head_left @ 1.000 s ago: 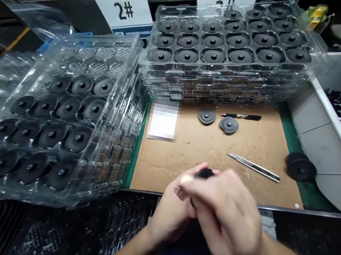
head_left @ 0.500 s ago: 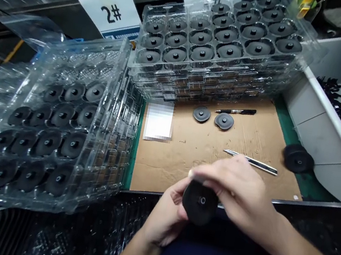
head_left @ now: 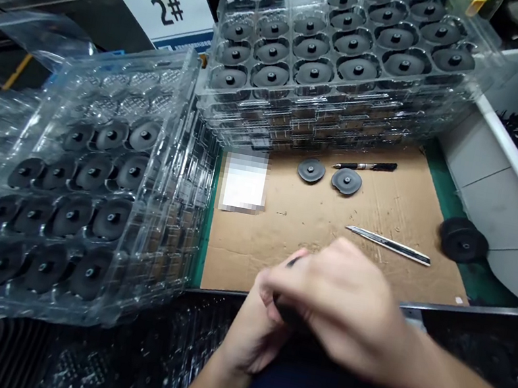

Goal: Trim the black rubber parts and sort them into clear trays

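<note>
My right hand lies over my left hand at the near edge of the brown cardboard mat. Both hands are closed round a black round disc; only a dark sliver of it shows between the fingers. Two loose grey discs lie on the mat beyond my hands. A metal blade lies just past my right hand.
A stack of clear trays at the left holds several black discs. A second stack at the back is full of discs. A black pen, a white paper, a black wheel and a white bin lie at the right.
Half a second ago the disc's face showed under my right hand. Now my right hand has rolled over it and covers it almost wholly. The view shifted slightly.
</note>
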